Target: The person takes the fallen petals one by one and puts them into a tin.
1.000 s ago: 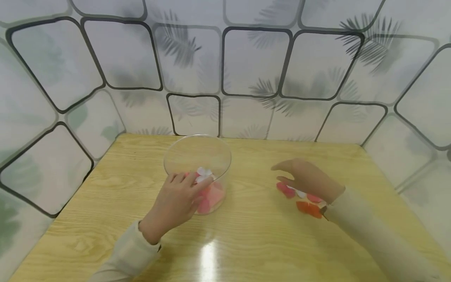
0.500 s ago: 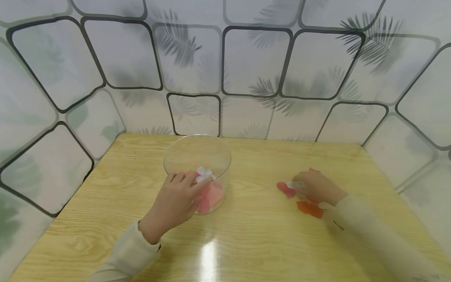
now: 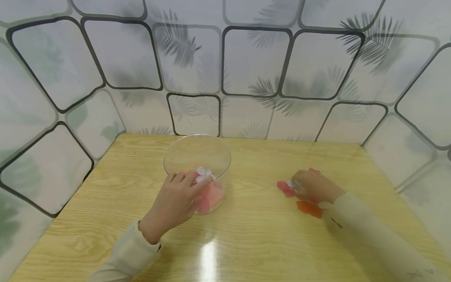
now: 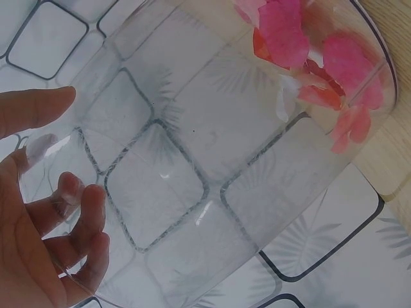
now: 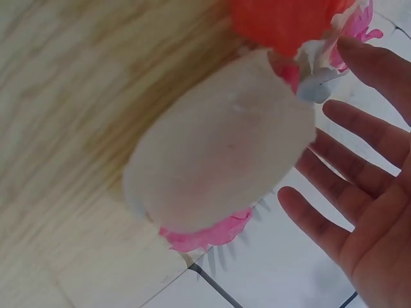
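Your left forearm (image 3: 128, 252) slanted forward and inward, with the bare left wrist (image 3: 149, 231) showing past the cuff. Your left hand (image 3: 177, 201) was back-up, its thumb (image 4: 38, 110) straight and apart from the bent fingers (image 4: 93, 208). Your right forearm (image 3: 382, 235) angled inward from the right. Your right hand (image 3: 317, 185) was lower-knuckled and blurred slightly, its thumb (image 5: 380, 72) and fingers (image 5: 353, 170) extended and spread.
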`<state>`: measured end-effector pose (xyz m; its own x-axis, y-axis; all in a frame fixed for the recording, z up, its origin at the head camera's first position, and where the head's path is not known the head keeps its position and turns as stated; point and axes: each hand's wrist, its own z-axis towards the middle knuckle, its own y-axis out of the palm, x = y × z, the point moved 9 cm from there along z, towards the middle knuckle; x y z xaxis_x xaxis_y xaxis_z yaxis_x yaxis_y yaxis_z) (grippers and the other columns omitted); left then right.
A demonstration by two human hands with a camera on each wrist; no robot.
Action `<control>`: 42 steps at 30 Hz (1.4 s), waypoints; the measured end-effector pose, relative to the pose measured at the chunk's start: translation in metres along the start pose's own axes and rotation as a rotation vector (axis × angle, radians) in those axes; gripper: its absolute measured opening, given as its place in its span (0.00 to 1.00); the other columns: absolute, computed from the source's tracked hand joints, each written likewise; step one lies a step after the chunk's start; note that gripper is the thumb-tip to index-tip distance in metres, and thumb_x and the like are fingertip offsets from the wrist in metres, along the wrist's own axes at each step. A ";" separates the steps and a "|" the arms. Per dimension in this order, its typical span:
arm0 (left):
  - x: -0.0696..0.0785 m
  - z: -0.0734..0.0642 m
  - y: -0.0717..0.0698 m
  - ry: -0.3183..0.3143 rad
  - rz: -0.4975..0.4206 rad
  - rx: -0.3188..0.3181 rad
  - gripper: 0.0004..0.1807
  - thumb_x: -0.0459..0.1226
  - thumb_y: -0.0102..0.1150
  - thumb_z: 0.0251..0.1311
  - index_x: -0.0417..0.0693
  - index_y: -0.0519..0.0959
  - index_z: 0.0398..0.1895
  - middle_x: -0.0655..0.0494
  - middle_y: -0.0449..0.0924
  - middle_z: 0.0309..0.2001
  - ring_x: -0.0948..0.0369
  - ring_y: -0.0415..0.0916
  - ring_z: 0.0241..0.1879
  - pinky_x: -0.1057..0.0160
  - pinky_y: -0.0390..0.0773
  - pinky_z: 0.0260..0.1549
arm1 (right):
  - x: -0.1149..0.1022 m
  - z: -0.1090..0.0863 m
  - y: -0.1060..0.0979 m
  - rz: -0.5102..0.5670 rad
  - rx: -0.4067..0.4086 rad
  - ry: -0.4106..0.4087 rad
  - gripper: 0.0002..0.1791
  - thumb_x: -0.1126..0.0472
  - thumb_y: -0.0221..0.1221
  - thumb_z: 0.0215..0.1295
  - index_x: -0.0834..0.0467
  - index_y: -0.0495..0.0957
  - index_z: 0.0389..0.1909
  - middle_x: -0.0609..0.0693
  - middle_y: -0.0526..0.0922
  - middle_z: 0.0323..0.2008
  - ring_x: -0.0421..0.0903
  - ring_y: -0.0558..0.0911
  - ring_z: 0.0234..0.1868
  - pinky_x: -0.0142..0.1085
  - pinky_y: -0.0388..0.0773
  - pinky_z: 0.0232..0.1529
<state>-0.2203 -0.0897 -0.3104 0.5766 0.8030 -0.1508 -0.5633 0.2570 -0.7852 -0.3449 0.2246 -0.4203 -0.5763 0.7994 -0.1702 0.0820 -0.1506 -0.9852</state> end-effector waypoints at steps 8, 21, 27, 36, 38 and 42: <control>0.000 0.001 0.000 0.003 0.013 -0.005 0.31 0.40 0.71 0.40 0.61 0.75 0.53 0.55 0.75 0.29 0.53 0.73 0.27 0.57 0.71 0.31 | -0.005 -0.002 -0.008 -0.053 0.082 -0.106 0.13 0.71 0.62 0.50 0.61 0.80 0.39 0.53 0.81 0.38 0.50 0.81 0.40 0.44 0.79 0.45; 0.001 0.002 -0.001 0.010 0.028 -0.008 0.30 0.40 0.71 0.39 0.61 0.74 0.52 0.56 0.73 0.28 0.55 0.71 0.26 0.57 0.71 0.32 | -0.005 0.000 -0.011 -0.089 0.125 -0.113 0.11 0.73 0.64 0.45 0.59 0.79 0.30 0.50 0.78 0.28 0.44 0.78 0.30 0.40 0.79 0.34; 0.000 0.001 0.000 0.009 0.028 -0.010 0.30 0.40 0.71 0.39 0.61 0.74 0.52 0.56 0.73 0.27 0.55 0.71 0.25 0.58 0.70 0.31 | -0.005 0.001 -0.009 -0.056 0.126 -0.080 0.06 0.70 0.62 0.51 0.57 0.78 0.28 0.46 0.79 0.26 0.42 0.77 0.29 0.40 0.78 0.36; 0.000 0.000 0.002 0.008 0.030 -0.020 0.32 0.40 0.72 0.39 0.62 0.74 0.53 0.57 0.72 0.27 0.56 0.71 0.25 0.57 0.70 0.32 | 0.001 0.006 -0.009 -0.185 0.132 -0.021 0.08 0.71 0.59 0.51 0.55 0.73 0.22 0.46 0.76 0.20 0.43 0.72 0.22 0.41 0.77 0.31; 0.000 0.000 0.002 0.008 0.032 -0.020 0.32 0.40 0.72 0.39 0.62 0.74 0.53 0.57 0.72 0.27 0.56 0.70 0.25 0.57 0.70 0.32 | 0.002 0.007 -0.010 -0.194 0.125 0.002 0.08 0.70 0.59 0.51 0.55 0.73 0.21 0.46 0.74 0.19 0.43 0.70 0.21 0.40 0.75 0.29; 0.000 0.000 0.002 0.005 0.032 -0.022 0.32 0.40 0.72 0.39 0.61 0.74 0.54 0.57 0.72 0.27 0.56 0.70 0.25 0.57 0.71 0.32 | 0.004 0.006 -0.021 -0.146 0.178 0.036 0.04 0.70 0.59 0.51 0.57 0.77 0.25 0.49 0.78 0.23 0.46 0.74 0.25 0.43 0.76 0.34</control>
<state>-0.2210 -0.0892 -0.3120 0.5619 0.8076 -0.1790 -0.5685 0.2198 -0.7928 -0.3542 0.2278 -0.4001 -0.5416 0.8401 -0.0295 -0.1473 -0.1294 -0.9806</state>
